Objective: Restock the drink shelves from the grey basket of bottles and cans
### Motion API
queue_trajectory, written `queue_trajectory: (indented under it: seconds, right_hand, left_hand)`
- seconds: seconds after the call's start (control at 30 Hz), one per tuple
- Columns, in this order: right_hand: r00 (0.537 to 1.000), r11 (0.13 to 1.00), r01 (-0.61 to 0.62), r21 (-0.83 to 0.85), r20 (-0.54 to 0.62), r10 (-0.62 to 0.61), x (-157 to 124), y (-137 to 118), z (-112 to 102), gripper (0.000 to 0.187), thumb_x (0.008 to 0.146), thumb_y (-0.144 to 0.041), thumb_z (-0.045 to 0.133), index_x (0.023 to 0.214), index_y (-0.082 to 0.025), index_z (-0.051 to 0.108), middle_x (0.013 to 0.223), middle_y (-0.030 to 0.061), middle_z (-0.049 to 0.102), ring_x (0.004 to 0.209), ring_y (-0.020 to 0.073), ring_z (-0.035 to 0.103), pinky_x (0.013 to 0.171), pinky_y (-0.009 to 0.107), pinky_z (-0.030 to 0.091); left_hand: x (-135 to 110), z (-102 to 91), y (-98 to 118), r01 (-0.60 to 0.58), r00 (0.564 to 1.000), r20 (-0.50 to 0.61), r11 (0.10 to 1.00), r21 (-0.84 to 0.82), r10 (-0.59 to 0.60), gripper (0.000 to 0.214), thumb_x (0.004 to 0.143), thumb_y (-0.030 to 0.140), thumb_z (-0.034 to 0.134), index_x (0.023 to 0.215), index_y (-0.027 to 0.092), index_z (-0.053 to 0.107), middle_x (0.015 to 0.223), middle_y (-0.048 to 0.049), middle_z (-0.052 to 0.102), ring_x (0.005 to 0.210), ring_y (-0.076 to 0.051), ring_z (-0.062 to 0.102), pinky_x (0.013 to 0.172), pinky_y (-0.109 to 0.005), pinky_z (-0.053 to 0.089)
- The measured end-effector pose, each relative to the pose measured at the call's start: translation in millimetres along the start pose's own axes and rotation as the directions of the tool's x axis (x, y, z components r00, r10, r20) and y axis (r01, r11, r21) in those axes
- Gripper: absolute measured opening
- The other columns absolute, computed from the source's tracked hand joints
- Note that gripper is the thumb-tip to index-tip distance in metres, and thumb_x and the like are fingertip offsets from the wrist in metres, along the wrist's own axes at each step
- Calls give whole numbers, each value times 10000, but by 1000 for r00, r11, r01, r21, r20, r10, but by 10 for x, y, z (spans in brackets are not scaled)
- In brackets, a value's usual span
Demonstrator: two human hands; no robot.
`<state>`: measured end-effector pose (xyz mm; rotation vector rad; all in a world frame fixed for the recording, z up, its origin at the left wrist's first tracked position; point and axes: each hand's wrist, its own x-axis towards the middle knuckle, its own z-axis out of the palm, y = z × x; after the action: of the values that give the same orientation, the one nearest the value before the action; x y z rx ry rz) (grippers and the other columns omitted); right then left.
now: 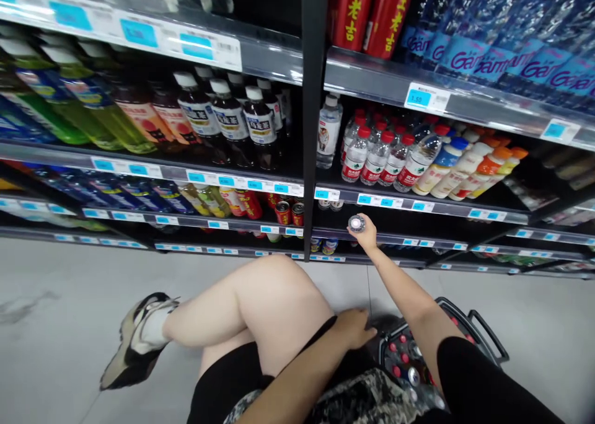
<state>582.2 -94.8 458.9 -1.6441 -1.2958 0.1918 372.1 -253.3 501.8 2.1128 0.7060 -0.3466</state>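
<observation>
I crouch in front of a drinks shelf. My right hand [365, 233] is stretched out to the low shelf and is closed round a can [356, 224], whose silver top faces me. My left hand [354, 328] rests by my thigh with its fingers curled at the rim of a black shopping basket [486, 331], touching it. The basket holds several bottles with red caps and some cans. Whether the left fingers hold anything is hidden.
Shelves hold red-capped water bottles [377, 156], dark tea bottles [231, 121], green and yellow drinks [79, 101], red cans [289, 212] and white bottles with orange caps [469, 170]. A black upright post [312, 132] divides the shelves. Grey floor lies left of my raised knee.
</observation>
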Motion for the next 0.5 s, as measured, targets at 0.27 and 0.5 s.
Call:
queue_trajectory:
  seconds: [0.27, 0.5]
  right_hand:
    - [949, 951, -309, -28, -76, 307, 363, 255, 442, 746, 614, -428, 817, 1236, -98, 572, 1122, 170, 683, 1038, 292, 656, 948, 375, 488]
    - [860, 860, -510, -26, 19, 511, 631, 506, 561, 509, 664, -333, 770, 1096, -127, 600, 1093, 110, 703, 1025, 246, 663, 921, 339, 513]
  left_hand:
    - [35, 21, -139, 0, 1000, 9, 996, -90, 0, 580, 803, 576, 530, 1261, 239, 644, 1266, -162, 669, 1197, -390, 612, 1018, -503, 481]
    - [84, -71, -108, 59, 991, 123, 998, 8, -59, 638, 825, 546, 498, 1309, 146, 610, 1285, -191, 653, 1213, -384, 600, 1028, -498, 479]
